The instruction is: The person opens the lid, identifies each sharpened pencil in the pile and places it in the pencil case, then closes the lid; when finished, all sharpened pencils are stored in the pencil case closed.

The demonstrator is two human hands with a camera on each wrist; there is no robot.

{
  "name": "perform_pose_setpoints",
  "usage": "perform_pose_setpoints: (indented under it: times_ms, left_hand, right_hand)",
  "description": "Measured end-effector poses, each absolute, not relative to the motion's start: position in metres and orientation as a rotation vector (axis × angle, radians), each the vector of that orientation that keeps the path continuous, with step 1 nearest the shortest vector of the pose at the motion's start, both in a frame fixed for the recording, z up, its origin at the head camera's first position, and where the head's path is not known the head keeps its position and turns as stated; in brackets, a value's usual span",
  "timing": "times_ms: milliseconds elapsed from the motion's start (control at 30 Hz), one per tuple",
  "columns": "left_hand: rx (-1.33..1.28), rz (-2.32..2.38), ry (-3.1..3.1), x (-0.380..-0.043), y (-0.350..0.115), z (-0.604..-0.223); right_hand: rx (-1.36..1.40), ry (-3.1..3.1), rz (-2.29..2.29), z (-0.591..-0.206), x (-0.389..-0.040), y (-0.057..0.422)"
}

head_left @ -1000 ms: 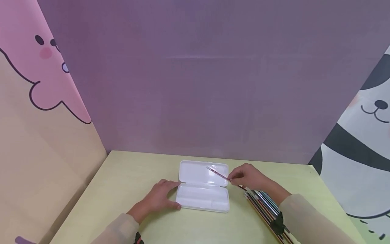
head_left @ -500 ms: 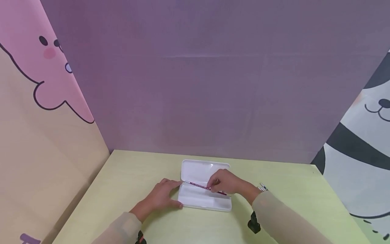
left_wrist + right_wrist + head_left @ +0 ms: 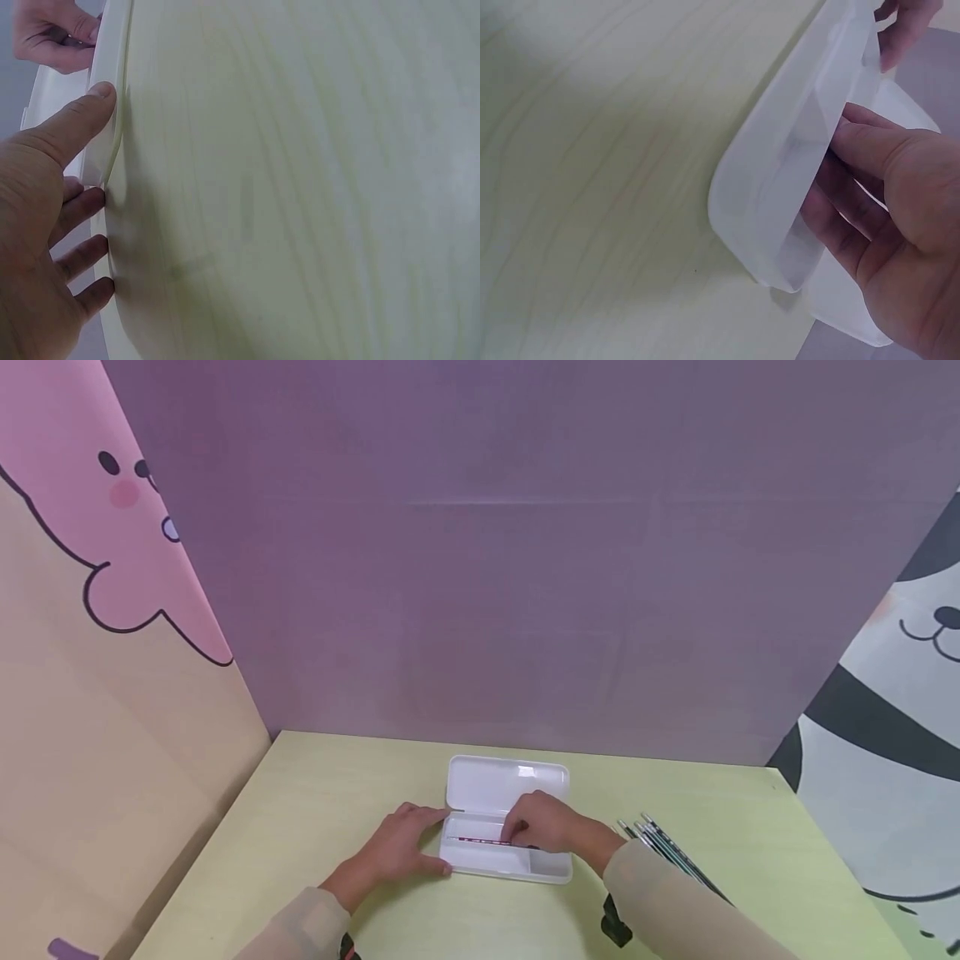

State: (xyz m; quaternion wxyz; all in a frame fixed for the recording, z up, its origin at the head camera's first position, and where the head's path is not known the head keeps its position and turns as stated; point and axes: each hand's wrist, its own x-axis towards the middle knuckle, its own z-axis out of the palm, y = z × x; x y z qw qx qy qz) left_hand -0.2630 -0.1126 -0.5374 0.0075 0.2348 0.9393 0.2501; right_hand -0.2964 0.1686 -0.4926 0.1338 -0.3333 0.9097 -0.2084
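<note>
A white pencil case (image 3: 498, 862) lies unfolded on the table, its lid (image 3: 487, 781) leaning back on the far side. My left hand (image 3: 401, 843) grips the left end of its tray, thumb at the front corner and index finger near the hinge; the left wrist view shows that thumb (image 3: 90, 109) on the case wall. Inside the back compartment, my right hand (image 3: 543, 824) pinches a red patterned pencil (image 3: 476, 841), which lies low along the divider. Right fingers (image 3: 866, 146) dip inside the tray in the right wrist view; the pencil is hidden there.
Several more pencils (image 3: 667, 847) lie in a bundle on the table (image 3: 360, 777) to the right, partly covered by the right sleeve. A purple backdrop (image 3: 517, 610) rises behind the table, with printed panels at left and right.
My right hand has moved left from beside the bundle and lowered the red pencil into the case's back compartment, turning it level. The left hand has stayed on the case.
</note>
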Motion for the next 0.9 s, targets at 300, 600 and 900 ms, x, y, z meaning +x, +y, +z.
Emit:
perform_pose_setpoints:
  times_ms: [300,600,900]
  left_hand:
    - [0.743,0.779,2.946,-0.262,-0.112,-0.535]
    - [0.744,0.788,2.940,-0.262,-0.112,-0.536]
    - [0.712,0.782,2.943,-0.263,-0.113,-0.538]
  right_hand:
    - [-1.014,2.633,-0.598,-0.490,-0.294,0.171]
    - [-0.988,2.601,-0.811,-0.473,-0.290,0.196]
    - [-0.672,2.676,-0.909,-0.449,-0.288,0.265]
